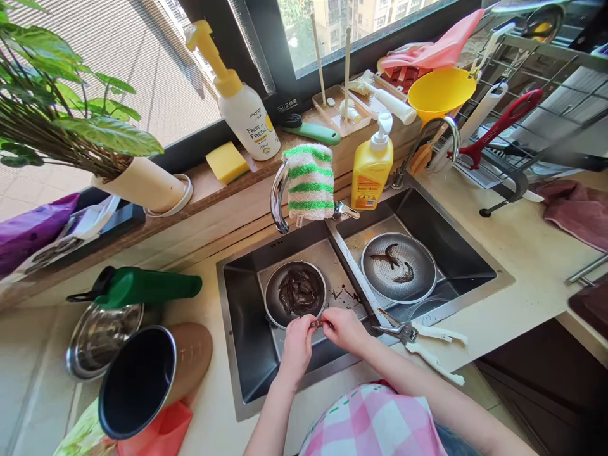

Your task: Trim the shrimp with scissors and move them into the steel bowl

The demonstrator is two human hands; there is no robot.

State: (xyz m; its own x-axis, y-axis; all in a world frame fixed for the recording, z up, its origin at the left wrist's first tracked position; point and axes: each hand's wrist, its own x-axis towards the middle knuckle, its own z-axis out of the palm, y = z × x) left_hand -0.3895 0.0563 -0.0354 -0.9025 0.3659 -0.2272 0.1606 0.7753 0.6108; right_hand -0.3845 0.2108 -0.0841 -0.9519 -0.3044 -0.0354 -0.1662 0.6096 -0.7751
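Note:
Both hands meet over the near edge of the left sink basin [247, 354]. My left hand [297, 345] and my right hand [344, 327] pinch a small dark fish [317, 323] between their fingertips. Just beyond them a steel bowl [273, 294] holds several dark small fish. A second steel bowl [422, 278] in the right basin holds three fish. White-handled kitchen scissors [422, 345] lie open on the sink's front rim, beside my right wrist.
A striped cloth [310, 180] hangs on the tap. Yellow soap bottle [372, 166] stands behind the sink. A dish rack [532, 120] stands at right. At left lie a copper pot [152, 380], a steel lid [97, 339] and a green bottle [142, 286]. A potted plant [137, 183] leans on the sill.

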